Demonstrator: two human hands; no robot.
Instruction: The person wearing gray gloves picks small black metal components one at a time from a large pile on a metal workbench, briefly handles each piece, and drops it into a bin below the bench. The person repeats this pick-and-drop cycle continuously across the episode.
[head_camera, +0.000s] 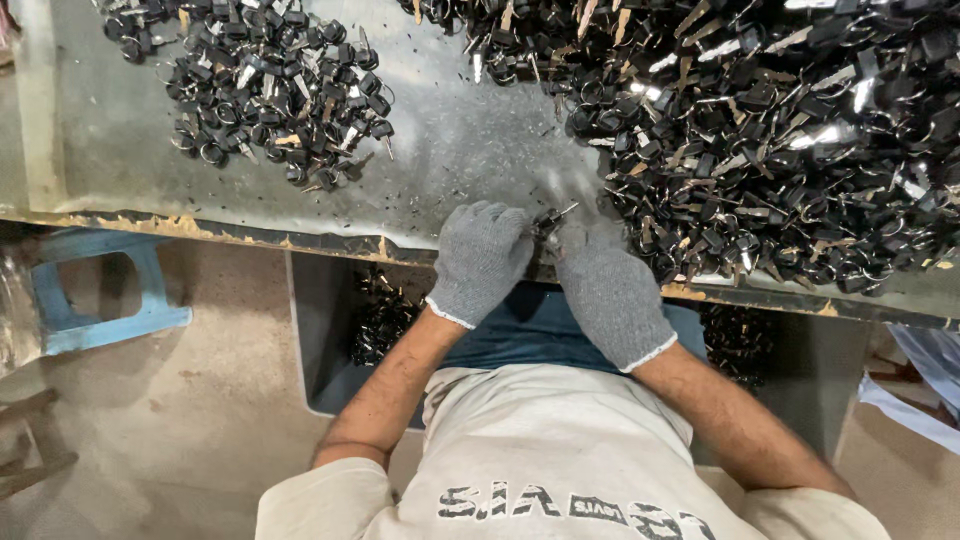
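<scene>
- The grey-gloved left hand (480, 258) and grey-gloved right hand (608, 290) are pinching together on one small black-headed metal key (550, 218) at the near edge of the worn grey metal table (460, 150).
- A huge heap of black-headed keys (790, 130) is lying just right of the grip; a smaller pile (275, 85) is sitting well left and beyond.
- A grey bin holding more keys (330, 330) is standing below the hands, over a dusty concrete floor (180, 420).
- One pale blue plastic stool (100, 290) is standing far left.

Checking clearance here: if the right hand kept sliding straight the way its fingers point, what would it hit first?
The right hand points up and slightly left, at the key both hands pinch. Beyond that lies bare table, then probably the big key pile's edge.
</scene>
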